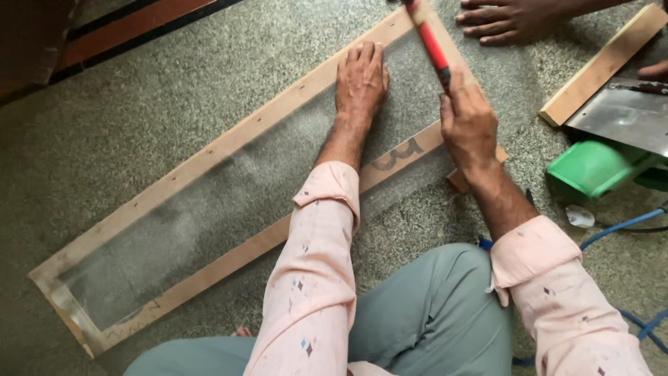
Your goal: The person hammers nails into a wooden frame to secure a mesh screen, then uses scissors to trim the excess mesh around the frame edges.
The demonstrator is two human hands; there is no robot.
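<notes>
So we've got a long wooden frame [229,143] with fine mesh [209,202] stretched over it, lying flat on the speckled floor [139,90] and running diagonally from the lower left of the frame up toward the top centre. Our left hand [360,78] is pressed flat, palm down and fingers together, on the mesh near the upper end of the frame, fingertips reaching the far wooden rail. Our right hand [467,124] is closed in a fist around the red handle of a hammer [430,42], which points up toward the top centre; the head is cut off by the top edge, so we can't tell where it sits. That fist is just over the near rail at the frame's right end.

At the top right, another person's hand [504,19] rests with fingers spread on the floor by the frame's corner. Further right, a loose wooden strip [604,64] lies at an angle, next to a metal sheet [623,115], a green plastic thing [591,167] and a blue cable [626,226].
</notes>
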